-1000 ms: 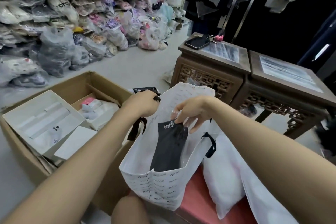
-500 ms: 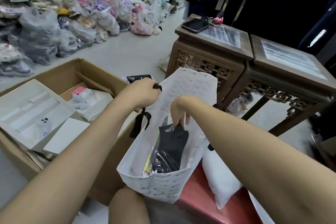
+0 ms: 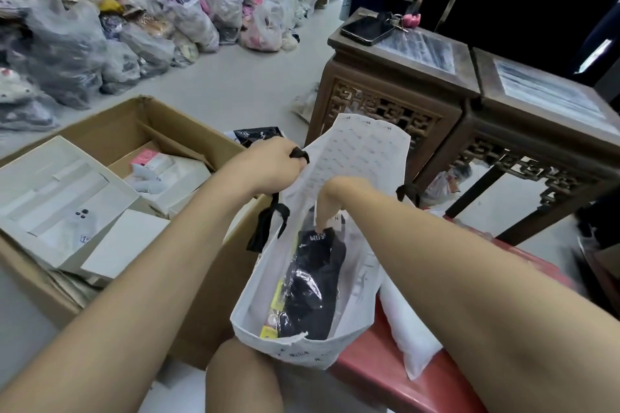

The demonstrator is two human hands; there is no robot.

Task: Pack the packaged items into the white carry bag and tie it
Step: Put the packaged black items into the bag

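Head view: the white carry bag (image 3: pixel 364 157), of thin non-woven fabric printed with small grey lettering, stands open in front of the person, between a large brown cardboard box (image 3: pixel 201 295) and a red padded seat (image 3: pixel 379 375), just above the person's bare knee (image 3: pixel 241 375). The left hand (image 3: pixel 268 166) is clenched around the bag's near-left rim, and a piece of the black ribbon handle (image 3: pixel 268 225) shows at its knuckles while the rest hangs below the wrist. The right hand (image 3: pixel 335 193) reaches down into the bag's mouth, its fingers (image 3: pixel 323 218) pointing down and meeting the top edge of a black garment sealed in clear plastic (image 3: pixel 312 285). I cannot tell whether they pinch the packet or only touch it. The packet lies upright inside the bag, leaning on the front wall, with a yellow-edged packet (image 3: pixel 276 298) just beside it on the left.

The cardboard box holds flat white boxes (image 3: pixel 57 198) and a pink-labelled pack (image 3: pixel 146 156). A white soft bundle (image 3: pixel 409 335) lies on the red seat, touching the bag's right side. Beyond stand two dark carved wooden tables (image 3: pixel 385 100). The nearer one carries a black phone (image 3: pixel 367 29) and keys with a pink charm (image 3: pixel 407 19). Heaps of clear plastic sacks filled with goods (image 3: pixel 100 27) line the far left of the grey floor.
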